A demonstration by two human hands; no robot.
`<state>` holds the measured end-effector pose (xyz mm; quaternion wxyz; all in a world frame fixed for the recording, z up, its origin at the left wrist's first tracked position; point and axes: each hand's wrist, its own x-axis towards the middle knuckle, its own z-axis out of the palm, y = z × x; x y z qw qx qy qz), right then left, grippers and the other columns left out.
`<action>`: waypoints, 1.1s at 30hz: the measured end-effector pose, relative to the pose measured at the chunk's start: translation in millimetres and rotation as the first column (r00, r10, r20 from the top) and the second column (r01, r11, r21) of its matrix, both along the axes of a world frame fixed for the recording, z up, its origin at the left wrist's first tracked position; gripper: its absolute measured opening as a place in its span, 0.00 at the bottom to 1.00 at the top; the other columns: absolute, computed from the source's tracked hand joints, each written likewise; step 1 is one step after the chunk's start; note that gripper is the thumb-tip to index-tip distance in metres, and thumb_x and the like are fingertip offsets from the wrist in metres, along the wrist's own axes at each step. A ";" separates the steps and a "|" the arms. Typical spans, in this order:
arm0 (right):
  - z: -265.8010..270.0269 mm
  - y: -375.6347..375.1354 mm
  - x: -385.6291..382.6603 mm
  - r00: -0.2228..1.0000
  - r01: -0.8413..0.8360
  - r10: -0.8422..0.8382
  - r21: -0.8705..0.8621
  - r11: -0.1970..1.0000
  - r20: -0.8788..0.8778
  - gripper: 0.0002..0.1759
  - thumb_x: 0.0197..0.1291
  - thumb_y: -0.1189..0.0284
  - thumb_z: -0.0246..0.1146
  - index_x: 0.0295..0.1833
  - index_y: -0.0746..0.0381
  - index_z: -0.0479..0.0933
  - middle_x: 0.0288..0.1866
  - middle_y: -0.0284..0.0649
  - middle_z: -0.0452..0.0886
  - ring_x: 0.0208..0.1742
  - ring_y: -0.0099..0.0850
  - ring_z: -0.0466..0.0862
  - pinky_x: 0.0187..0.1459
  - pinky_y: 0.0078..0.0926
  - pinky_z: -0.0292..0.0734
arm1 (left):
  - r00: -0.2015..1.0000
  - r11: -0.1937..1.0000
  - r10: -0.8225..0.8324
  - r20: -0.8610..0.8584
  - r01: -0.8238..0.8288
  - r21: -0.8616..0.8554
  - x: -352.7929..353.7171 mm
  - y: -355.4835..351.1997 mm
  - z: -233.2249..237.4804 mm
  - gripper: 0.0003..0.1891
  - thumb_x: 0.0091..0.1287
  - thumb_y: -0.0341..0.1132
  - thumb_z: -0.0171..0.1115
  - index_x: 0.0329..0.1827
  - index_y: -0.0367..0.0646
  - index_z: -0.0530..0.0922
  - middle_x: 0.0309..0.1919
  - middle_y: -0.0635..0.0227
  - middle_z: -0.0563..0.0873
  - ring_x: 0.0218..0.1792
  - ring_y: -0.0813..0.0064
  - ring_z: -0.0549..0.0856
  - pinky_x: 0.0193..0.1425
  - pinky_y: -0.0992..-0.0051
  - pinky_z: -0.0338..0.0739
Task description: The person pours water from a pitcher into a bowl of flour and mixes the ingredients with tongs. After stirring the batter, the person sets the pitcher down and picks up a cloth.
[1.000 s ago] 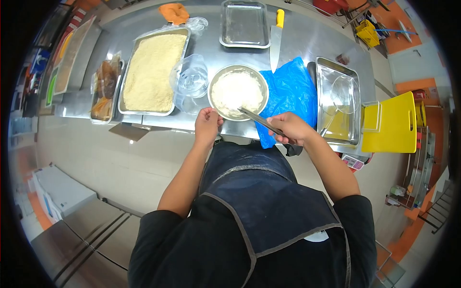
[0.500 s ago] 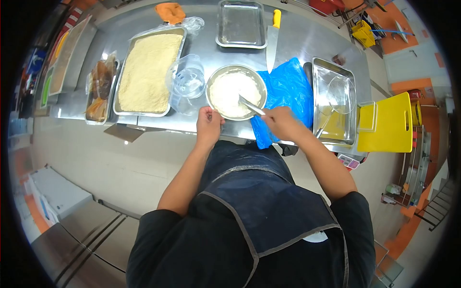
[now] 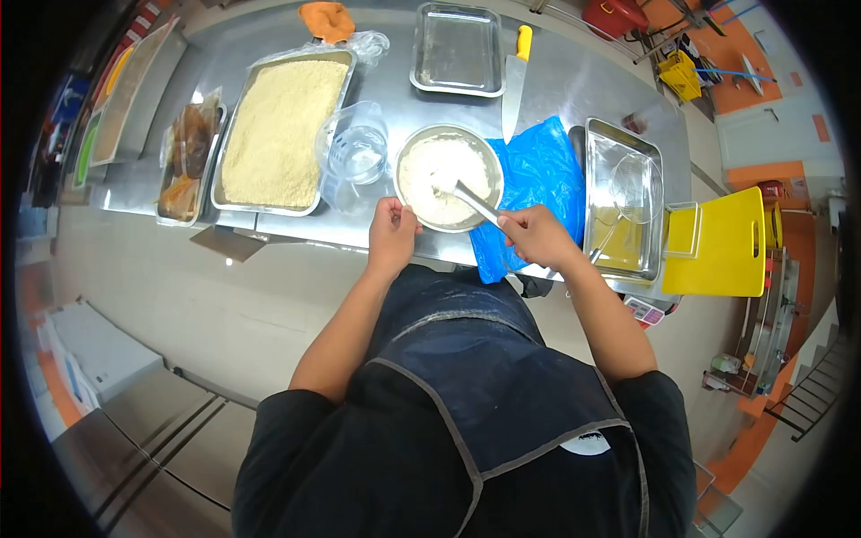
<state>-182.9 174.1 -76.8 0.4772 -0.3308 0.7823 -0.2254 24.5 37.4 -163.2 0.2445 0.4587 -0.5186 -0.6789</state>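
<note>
Standing on pale floor (image 3: 206,296), steel table (image 3: 574,81) bears bowl (image 3: 484,145).

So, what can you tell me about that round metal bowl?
The bowl is round, shiny steel, upright near the front edge of the steel table, holding a white floury mix. The left hand holds its near rim; a metal utensil in the right hand dips into it. A clear jug sits left, a blue bag right.

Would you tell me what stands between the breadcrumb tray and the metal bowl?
In the head view, a clear plastic jug stands between the breadcrumb tray and the metal bowl.
</note>
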 end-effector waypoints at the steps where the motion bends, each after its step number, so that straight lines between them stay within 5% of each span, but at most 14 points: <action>1: -7.1 1.8 2.6 0.985 -0.103 0.097 -0.043 0.994 -0.140 0.16 0.70 0.64 0.60 0.52 0.64 0.85 0.21 0.43 0.77 0.19 0.29 0.76 0.25 0.33 0.73 | 1.000 1.000 -0.001 -0.011 0.001 -0.001 0.7 1.1 -1.3 0.07 0.76 0.31 0.54 0.48 0.36 0.69 0.37 0.64 0.81 0.33 0.80 0.82 0.39 0.78 0.79; 2: -11.0 3.4 4.5 0.943 -0.210 0.183 -0.071 0.975 -0.279 0.17 0.69 0.65 0.60 0.53 0.64 0.85 0.21 0.44 0.77 0.19 0.30 0.77 0.27 0.34 0.74 | 1.000 1.000 0.004 -0.002 -0.004 0.006 1.7 2.2 -4.9 0.08 0.76 0.32 0.54 0.49 0.36 0.70 0.37 0.64 0.82 0.33 0.80 0.82 0.39 0.79 0.79; 5: 4.3 -2.0 -0.5 0.992 0.080 -0.087 0.084 0.993 0.092 0.15 0.68 0.65 0.60 0.53 0.61 0.84 0.23 0.52 0.77 0.24 0.40 0.78 0.33 0.41 0.74 | 1.000 1.000 0.003 0.018 -0.003 0.004 2.5 -0.4 -11.0 0.09 0.76 0.34 0.54 0.52 0.37 0.72 0.38 0.63 0.83 0.34 0.78 0.83 0.40 0.78 0.79; 8: -8.7 3.0 7.5 0.933 -0.132 0.086 -0.109 0.985 -0.350 0.15 0.68 0.66 0.61 0.52 0.61 0.85 0.25 0.53 0.79 0.24 0.44 0.77 0.33 0.41 0.74 | 1.000 1.000 0.013 0.028 -0.014 0.015 1.9 4.0 -8.9 0.08 0.75 0.32 0.54 0.50 0.37 0.71 0.37 0.63 0.82 0.33 0.78 0.83 0.39 0.78 0.79; 11: 2.1 2.2 5.5 0.963 -0.211 0.193 -0.082 0.974 -0.190 0.15 0.68 0.65 0.60 0.48 0.64 0.85 0.26 0.54 0.80 0.26 0.49 0.78 0.33 0.42 0.74 | 0.999 0.999 0.003 0.052 -0.006 0.053 1.8 2.3 -6.7 0.07 0.75 0.31 0.55 0.47 0.37 0.69 0.37 0.64 0.81 0.33 0.79 0.83 0.40 0.79 0.80; 17: -9.8 12.0 -0.1 0.841 -0.254 0.196 -0.049 0.966 -0.504 0.15 0.69 0.65 0.58 0.47 0.65 0.83 0.29 0.56 0.80 0.31 0.53 0.81 0.35 0.46 0.73 | 1.000 0.993 0.000 0.018 -0.002 0.122 8.0 8.8 -6.5 0.07 0.75 0.32 0.55 0.46 0.37 0.69 0.37 0.62 0.82 0.34 0.78 0.85 0.41 0.78 0.81; 21: 7.0 6.9 21.3 0.921 -0.273 0.223 -0.121 0.954 -0.321 0.15 0.69 0.65 0.58 0.46 0.67 0.83 0.28 0.57 0.80 0.29 0.53 0.81 0.32 0.45 0.73 | 0.999 0.984 -0.038 -0.018 0.041 0.173 5.0 12.5 -10.8 0.07 0.76 0.32 0.56 0.46 0.36 0.69 0.38 0.61 0.82 0.36 0.76 0.86 0.43 0.77 0.83; 24: 20.0 7.2 10.6 0.908 -0.181 0.116 -0.128 0.975 -0.402 0.14 0.69 0.66 0.58 0.45 0.66 0.82 0.28 0.57 0.79 0.29 0.54 0.81 0.32 0.46 0.73 | 0.997 0.974 -0.013 -0.072 0.028 0.223 7.3 12.8 -12.1 0.07 0.76 0.31 0.55 0.45 0.35 0.69 0.38 0.61 0.82 0.38 0.75 0.87 0.44 0.76 0.85; 25: 28.8 3.1 4.4 0.906 -0.153 0.147 0.017 0.988 -0.397 0.14 0.69 0.66 0.59 0.45 0.66 0.83 0.27 0.56 0.80 0.29 0.53 0.81 0.33 0.46 0.74 | 0.996 0.972 -0.004 -0.092 0.026 0.234 6.9 13.0 -13.0 0.07 0.76 0.31 0.55 0.45 0.35 0.69 0.38 0.60 0.82 0.38 0.74 0.87 0.44 0.76 0.85; 29: -15.9 14.8 7.7 0.812 -0.292 0.155 -0.161 0.943 -0.563 0.14 0.69 0.67 0.60 0.47 0.66 0.84 0.26 0.56 0.80 0.26 0.51 0.80 0.32 0.43 0.74 | 0.991 0.961 -0.077 -0.106 0.102 0.258 5.4 12.0 -16.1 0.09 0.76 0.32 0.55 0.50 0.33 0.69 0.42 0.58 0.83 0.41 0.73 0.86 0.46 0.75 0.86; 33: 16.5 2.7 15.0 0.944 -0.186 0.159 -0.066 0.980 -0.290 0.16 0.69 0.67 0.59 0.51 0.68 0.83 0.29 0.58 0.81 0.30 0.53 0.82 0.34 0.46 0.74 | 0.988 0.944 -0.126 -0.094 0.148 0.295 8.6 14.8 -14.3 0.08 0.74 0.31 0.58 0.47 0.35 0.72 0.40 0.61 0.82 0.39 0.76 0.87 0.43 0.78 0.85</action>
